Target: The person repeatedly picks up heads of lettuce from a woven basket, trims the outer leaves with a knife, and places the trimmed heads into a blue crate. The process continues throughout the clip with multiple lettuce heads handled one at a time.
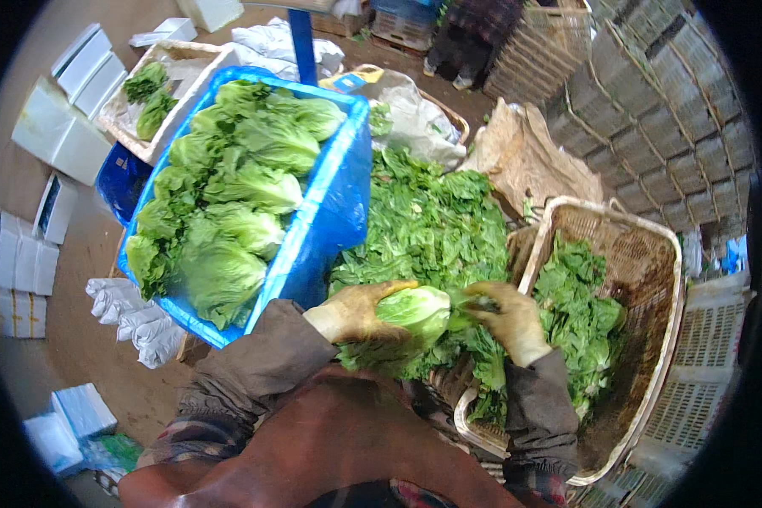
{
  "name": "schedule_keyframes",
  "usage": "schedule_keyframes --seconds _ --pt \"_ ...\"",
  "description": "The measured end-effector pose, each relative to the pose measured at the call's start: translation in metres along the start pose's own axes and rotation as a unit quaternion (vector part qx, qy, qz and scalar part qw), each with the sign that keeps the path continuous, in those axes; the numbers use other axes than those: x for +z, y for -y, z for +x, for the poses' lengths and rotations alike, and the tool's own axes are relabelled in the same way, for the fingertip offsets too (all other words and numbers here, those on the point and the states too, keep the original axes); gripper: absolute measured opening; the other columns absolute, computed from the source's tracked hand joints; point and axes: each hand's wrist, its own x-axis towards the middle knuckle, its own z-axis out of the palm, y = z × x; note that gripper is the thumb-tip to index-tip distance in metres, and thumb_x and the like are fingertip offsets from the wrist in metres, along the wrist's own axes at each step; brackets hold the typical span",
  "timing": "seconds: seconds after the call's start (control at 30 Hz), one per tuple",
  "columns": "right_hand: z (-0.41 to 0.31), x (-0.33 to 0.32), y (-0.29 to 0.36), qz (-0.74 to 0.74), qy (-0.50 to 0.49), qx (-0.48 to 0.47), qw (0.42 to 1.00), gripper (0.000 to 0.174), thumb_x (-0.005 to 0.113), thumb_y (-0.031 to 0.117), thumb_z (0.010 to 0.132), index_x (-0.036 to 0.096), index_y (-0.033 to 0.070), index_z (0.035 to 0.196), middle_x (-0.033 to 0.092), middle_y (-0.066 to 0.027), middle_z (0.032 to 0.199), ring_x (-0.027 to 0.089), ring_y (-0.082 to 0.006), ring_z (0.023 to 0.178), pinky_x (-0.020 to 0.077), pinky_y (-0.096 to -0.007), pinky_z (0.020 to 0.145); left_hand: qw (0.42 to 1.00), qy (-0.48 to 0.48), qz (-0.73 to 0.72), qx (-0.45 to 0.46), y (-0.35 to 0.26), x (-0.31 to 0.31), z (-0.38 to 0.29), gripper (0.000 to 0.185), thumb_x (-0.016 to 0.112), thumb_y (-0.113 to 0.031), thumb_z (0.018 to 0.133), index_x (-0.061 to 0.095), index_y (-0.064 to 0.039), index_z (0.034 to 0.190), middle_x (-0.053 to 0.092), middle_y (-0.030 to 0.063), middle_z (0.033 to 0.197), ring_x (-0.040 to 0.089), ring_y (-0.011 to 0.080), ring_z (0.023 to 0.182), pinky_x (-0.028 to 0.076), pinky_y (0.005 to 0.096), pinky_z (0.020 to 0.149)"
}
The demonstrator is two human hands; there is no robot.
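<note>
My left hand [359, 312], in a stained work glove, holds a head of lettuce [416, 310], its pale ribbed side facing up. Close to the right end of that head is my gloved right hand [505, 317], fingers bent around a blurred green lettuce leaf [461, 311]. Both hands are above a broad heap of loose lettuce leaves [432, 222]. To the left, a crate lined with blue plastic [305, 235] is filled with rows of lettuce heads [260, 184]. More loose leaves [574, 305] lie in a dirty wicker-look basket [648, 305] on the right.
A blue post [303, 47] rises behind the blue-lined crate. A foam box [193, 60] with some lettuce stands at the far left. Beyond the heap lies a brown sack [533, 152]. Stacked crates [667, 120] line the right, and a person's legs [467, 44] show at the back.
</note>
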Motion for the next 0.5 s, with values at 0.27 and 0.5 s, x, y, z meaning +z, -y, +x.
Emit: schedule_keyframes --seconds 0.27,0.5 --pt "0.005 0.033 0.017 0.456 0.141 0.091 0.874 0.069 0.084 0.007 0.078 0.056 0.006 0.14 0.062 -0.0092 0.136 0.059 -0.0193 0.122 0.0507 -0.0347 0.1 0.993 -0.043 -0.101 0.033 -0.053 -0.04 -0.045 0.098 0.067 -0.065 0.086 0.024 -0.015 0.159 0.026 0.0211 0.162 0.028 0.0347 0.149 0.027 0.043 0.121" --pt "-0.011 0.058 0.046 0.591 -0.285 0.11 0.747 0.064 0.067 0.044 0.092 0.048 0.001 0.137 0.066 -0.0143 0.118 0.07 -0.0205 0.093 0.0606 -0.0314 0.075 0.846 -0.435 0.163 -0.262 0.05 -0.114 -0.211 0.049 0.069 -0.034 0.094 0.06 -0.007 0.134 0.065 0.0129 0.126 0.063 0.0248 0.112 0.051 0.0355 0.097"
